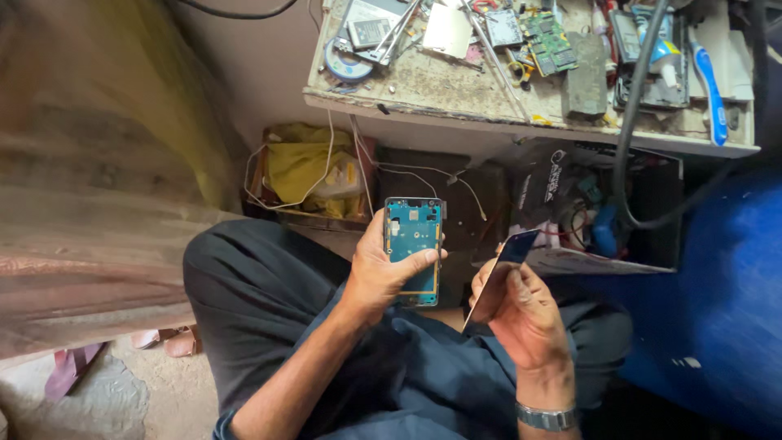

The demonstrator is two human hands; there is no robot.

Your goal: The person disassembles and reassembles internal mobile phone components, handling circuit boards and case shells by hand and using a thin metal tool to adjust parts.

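Worn, scratched surface (456, 90), green circuit boards (547, 39), blue-handled toothbrush (707, 81), grey block (585, 81), tape roll (346, 65), white plate (447, 31), thick black cable (643, 57)

One phone frame (413, 244) — one glass panel (501, 273) — two hands.

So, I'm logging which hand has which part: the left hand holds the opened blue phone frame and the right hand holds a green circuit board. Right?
Not quite. In the head view the right hand holds a dark screen panel, not a circuit board. The left hand does hold the blue phone frame.

Opened phone (413, 244) in left hand (383, 273), left of screen panel (501, 273) in right hand (525, 314); workbench (456, 90) beyond.
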